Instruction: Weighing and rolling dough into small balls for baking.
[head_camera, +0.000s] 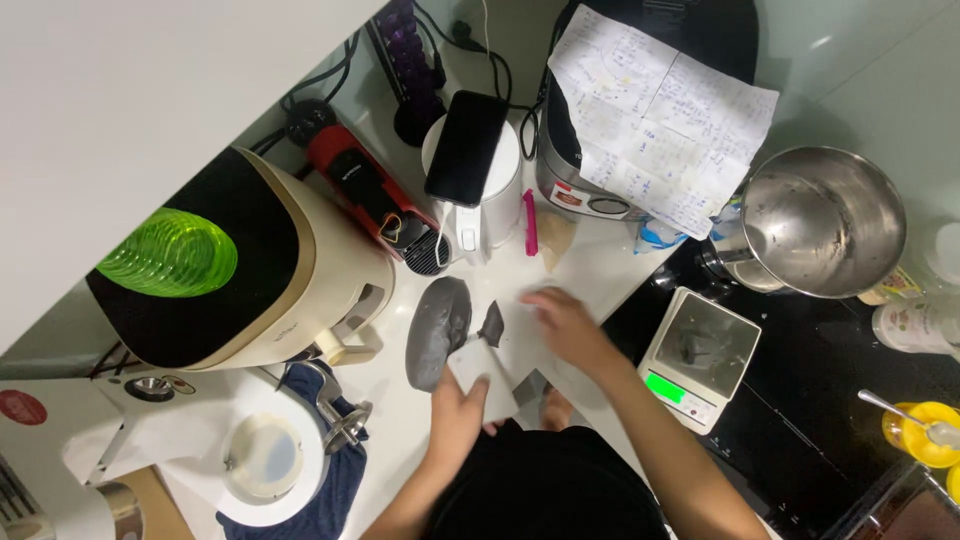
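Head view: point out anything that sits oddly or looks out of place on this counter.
A black phone lies tilted on top of the white kettle, overhanging its lid. A creased sheet of handwritten notes is draped over the dark cooker behind. Nothing looks spilled around the grey dough.

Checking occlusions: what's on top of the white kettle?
A black phone lies face up across the lid of the white kettle, overhanging its rim. The lid beneath it is hidden; the kettle's contents cannot be seen.
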